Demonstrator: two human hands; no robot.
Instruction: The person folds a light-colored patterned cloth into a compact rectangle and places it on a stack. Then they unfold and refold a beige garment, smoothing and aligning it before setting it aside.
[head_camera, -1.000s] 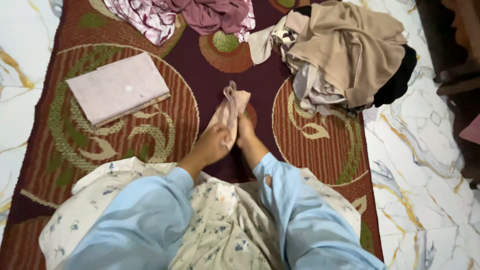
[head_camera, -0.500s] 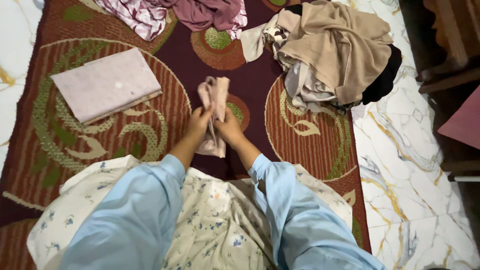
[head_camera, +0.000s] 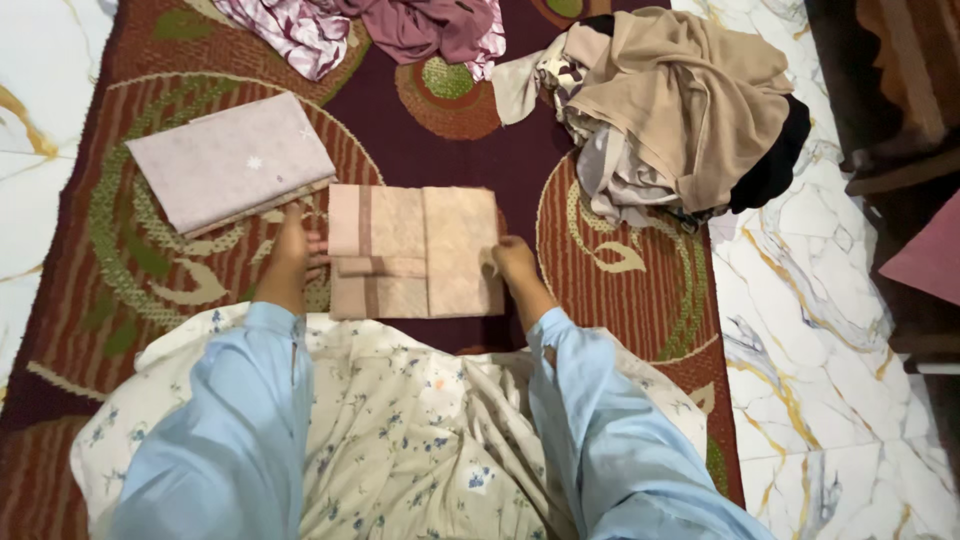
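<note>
A small pale pink cloth (head_camera: 415, 250) lies spread flat on the patterned rug (head_camera: 620, 290) in front of me, partly folded with a darker stripe down its left side. My left hand (head_camera: 292, 250) grips its left edge. Its right edge is pinched by my right hand (head_camera: 510, 262). Both my arms wear light blue sleeves, and a cream floral garment covers my lap.
A folded lilac cloth (head_camera: 232, 160) lies on the rug to the upper left. A heap of beige, grey and black clothes (head_camera: 690, 110) sits at the upper right, and maroon and patterned garments (head_camera: 380, 28) at the top. Marble floor (head_camera: 830, 340) borders the rug on the right.
The pink cloth was bunched upright between my two hands. Now it lies opened out flat on the rug, and my hands have moved apart to its left and right edges.
</note>
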